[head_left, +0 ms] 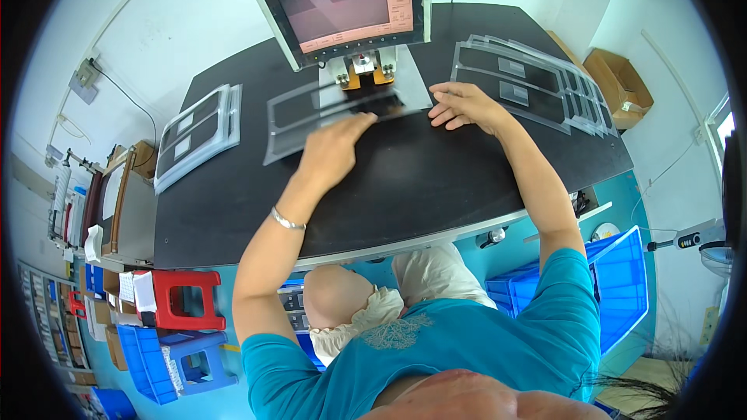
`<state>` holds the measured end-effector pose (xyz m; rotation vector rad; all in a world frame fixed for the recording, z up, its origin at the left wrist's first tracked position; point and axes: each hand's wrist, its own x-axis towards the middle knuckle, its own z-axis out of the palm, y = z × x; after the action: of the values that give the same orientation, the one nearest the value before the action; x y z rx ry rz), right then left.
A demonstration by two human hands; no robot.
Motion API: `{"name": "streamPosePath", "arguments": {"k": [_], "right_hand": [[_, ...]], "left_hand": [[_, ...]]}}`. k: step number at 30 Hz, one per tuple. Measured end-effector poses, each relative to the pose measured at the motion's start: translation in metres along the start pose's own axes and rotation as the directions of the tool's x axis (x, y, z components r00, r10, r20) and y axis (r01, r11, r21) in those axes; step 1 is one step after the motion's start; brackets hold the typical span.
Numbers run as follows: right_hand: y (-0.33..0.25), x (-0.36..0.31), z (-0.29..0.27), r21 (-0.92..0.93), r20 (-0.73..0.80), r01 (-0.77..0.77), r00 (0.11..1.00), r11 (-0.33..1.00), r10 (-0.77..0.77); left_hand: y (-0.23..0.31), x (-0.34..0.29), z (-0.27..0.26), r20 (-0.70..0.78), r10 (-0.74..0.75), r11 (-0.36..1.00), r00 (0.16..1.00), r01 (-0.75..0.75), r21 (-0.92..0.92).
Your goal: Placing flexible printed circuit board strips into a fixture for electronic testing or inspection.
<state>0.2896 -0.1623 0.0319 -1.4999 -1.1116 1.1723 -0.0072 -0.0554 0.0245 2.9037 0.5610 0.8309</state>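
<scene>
The bare left hand (331, 148), just above and left of the frame's centre, bends its fingers together toward the upper right. The bare right hand (467, 107), upper right of centre, points left — fingers loosely curled, slightly parted — its bare forearm (533, 171) slanting inward.

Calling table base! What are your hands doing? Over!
Left hand holding clear sheet. Right hand by its right end, contact unclear. Monitor just beyond; left stack, right stack aside.
</scene>
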Motion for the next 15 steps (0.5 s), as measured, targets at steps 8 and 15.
{"name": "streamPosePath", "arguments": {"k": [8, 15], "right_hand": [[0.012, 0.010, -0.016, -0.189, -0.295, 0.204, 0.921, 0.961, -0.253], [0.015, -0.002, -0.062, -0.455, -0.422, 0.081, 0.857, 0.887, -0.295]], "left_hand": [[0.028, 0.009, -0.013, 0.012, 0.341, 0.917, 0.940, -0.330, -0.223], [-0.172, -0.033, -0.026, -0.442, -0.305, 0.699, 0.843, 0.514, 0.498]]}}
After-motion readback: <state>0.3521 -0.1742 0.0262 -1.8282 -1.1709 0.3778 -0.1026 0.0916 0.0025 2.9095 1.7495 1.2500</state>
